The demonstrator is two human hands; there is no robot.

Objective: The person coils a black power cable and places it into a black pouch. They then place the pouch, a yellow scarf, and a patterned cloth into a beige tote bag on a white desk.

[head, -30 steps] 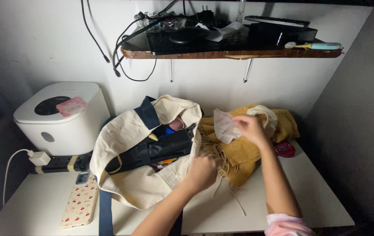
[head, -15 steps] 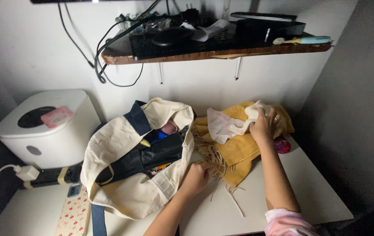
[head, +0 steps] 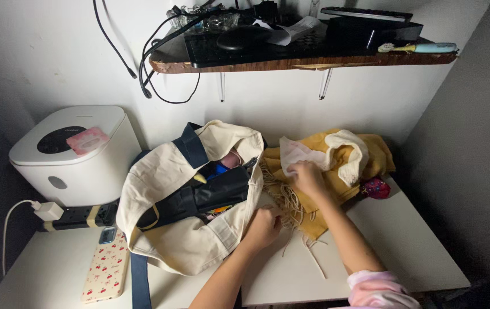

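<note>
Left hand (head: 263,226) curled loosely over the rim of a cream canvas tote bag (head: 182,243), fingers bent down against the cloth at the bag's right edge, near the front middle of the white table (head: 405,252); whether pinching the canvas or only pressing on it, cannot tell. Right hand (head: 308,178) lying knuckles-up on a mustard-yellow fringed scarf (head: 345,186), fingers closed onto a pale piece of white cloth (head: 297,153) resting on top of the scarf. Scarf heaped at the back of the table toward the right corner, pale fringe (head: 288,200) trailing forward between the two hands, a few loose strands reaching on toward the front edge. Tote lying open on its side just left of the scarf and touching it, navy strap (head: 190,146) folded over the upper rim, dark items and small bright ones inside. Cream strip draped over the scarf's top. Small pink-red object (head: 375,187) just beside the scarf on its right. Phone in a strawberry-print case (head: 105,273) flat near the front left corner. White box-shaped appliance (head: 76,157) at the back left, small pink packet (head: 87,140) on its lid. Wooden wall shelf (head: 302,60) above, cables hanging off its left end. Pink sleeve cuff (head: 379,286) on the right wrist.
</note>
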